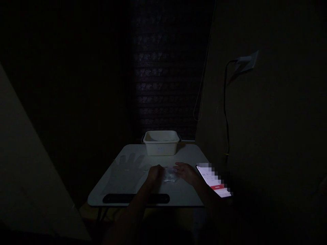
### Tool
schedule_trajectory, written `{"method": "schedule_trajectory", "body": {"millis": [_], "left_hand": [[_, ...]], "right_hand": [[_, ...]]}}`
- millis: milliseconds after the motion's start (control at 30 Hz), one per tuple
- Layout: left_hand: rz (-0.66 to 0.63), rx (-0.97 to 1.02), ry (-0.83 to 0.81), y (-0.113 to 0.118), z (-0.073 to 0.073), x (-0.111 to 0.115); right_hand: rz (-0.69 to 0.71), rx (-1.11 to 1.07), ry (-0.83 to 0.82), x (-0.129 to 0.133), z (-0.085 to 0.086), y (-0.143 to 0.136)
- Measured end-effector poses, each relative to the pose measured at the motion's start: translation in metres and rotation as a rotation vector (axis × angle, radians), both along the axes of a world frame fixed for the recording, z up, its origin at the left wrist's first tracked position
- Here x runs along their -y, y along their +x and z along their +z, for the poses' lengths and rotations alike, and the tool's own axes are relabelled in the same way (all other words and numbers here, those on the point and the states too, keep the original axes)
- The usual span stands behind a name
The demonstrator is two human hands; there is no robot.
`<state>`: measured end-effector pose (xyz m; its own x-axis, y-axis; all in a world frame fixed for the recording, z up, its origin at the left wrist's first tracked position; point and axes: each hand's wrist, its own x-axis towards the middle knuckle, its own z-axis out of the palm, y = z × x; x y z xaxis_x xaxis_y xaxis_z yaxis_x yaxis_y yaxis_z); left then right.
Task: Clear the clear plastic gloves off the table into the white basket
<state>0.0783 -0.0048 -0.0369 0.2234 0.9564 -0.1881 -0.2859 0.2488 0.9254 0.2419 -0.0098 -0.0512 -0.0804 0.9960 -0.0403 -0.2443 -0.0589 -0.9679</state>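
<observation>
In the head view, a small crumpled piece of clear plastic film point(169, 175) lies between my two hands, low over the white table. My left hand point(154, 174) is closed at the film's left edge, its fingertips partly hidden. Over the right edge reaches my right hand point(187, 173), with fingers stretched out and slightly apart, touching the film. To the left, a clear disposable plastic glove point(125, 173) is spread flat, its fingers pointing away from me. The dim light hides the film's exact shape.
A cream basin point(161, 149) with dark side handles stands at the table's point(189, 153) far edge. A lit phone point(213, 182) is at the right edge. Along the near edge runs a black strip point(122, 198). A cable point(225, 102) hangs from the right wall's socket.
</observation>
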Motion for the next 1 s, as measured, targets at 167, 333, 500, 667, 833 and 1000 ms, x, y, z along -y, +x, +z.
{"method": "schedule_trajectory", "body": {"millis": [167,333,500,667,833,1000], "left_hand": [[0.058,-0.683,0.5,-0.007,-0.005,0.002],[-0.217,-1.336,0.847,-0.002,-0.005,0.023],[-0.342,-1.53,0.937,0.001,-0.01,0.035],[-0.354,-1.542,1.011,0.001,-0.018,0.036],[-0.382,-1.574,1.003,0.004,-0.016,0.039],[-0.373,-1.603,0.979,0.005,-0.015,0.04]], "right_hand": [[-0.221,0.587,0.173,-0.004,-0.005,0.002],[-0.075,1.094,0.511,0.006,-0.006,-0.011],[0.093,1.329,0.651,0.023,-0.006,-0.03],[0.122,1.325,0.662,0.026,-0.012,-0.037],[0.156,1.337,0.619,0.025,-0.017,-0.036],[0.176,1.428,0.548,0.027,-0.015,-0.037]]}}
